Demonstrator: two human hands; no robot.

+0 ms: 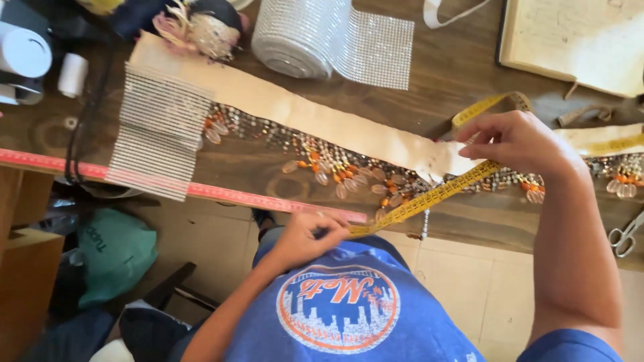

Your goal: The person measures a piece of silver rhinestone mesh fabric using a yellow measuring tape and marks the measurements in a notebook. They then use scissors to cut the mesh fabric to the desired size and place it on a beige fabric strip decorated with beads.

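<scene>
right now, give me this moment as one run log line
left hand: pinches yellow tape measure at table edge | right hand: holds tape over beaded trim | scissors: idle, right

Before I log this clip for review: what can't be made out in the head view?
- Left hand: fingertips curled under, so the grip on the yellow tape measure is hidden.
- Right hand: covers the tape and the beaded trim beneath.
- Scissors: cut off by the right edge.
- Tape markings: too small and blurred.

Left hand (305, 238) and right hand (516, 141) both pinched shut.
</scene>
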